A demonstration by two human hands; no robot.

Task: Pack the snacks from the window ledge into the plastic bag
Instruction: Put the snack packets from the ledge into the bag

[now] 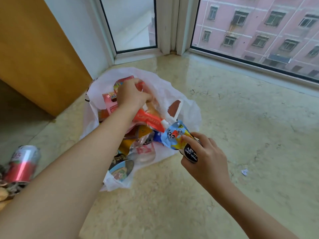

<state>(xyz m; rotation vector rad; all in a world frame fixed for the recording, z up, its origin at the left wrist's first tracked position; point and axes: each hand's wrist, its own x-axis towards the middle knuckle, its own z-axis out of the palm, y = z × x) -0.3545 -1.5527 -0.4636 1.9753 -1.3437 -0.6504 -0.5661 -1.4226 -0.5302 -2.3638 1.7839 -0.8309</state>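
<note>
A white plastic bag (188,111) lies open on the marble window ledge (233,135), full of colourful snack packets. My left hand (133,95) reaches into its far side, fingers closed on the bag's thin plastic near a red packet. My right hand (205,157) grips a blue spouted pouch (176,137) with a white cap, held at the bag's right rim, partly over the opening. An orange-red packet (146,118) and a noodle bowl lid (121,169) show inside the bag.
A red and silver can (22,164) lies at the left edge, beside some dark items. A yellow wooden panel (38,54) stands at the back left. Window frames (169,31) run along the ledge's far side. A small paper scrap (244,171) lies on the right.
</note>
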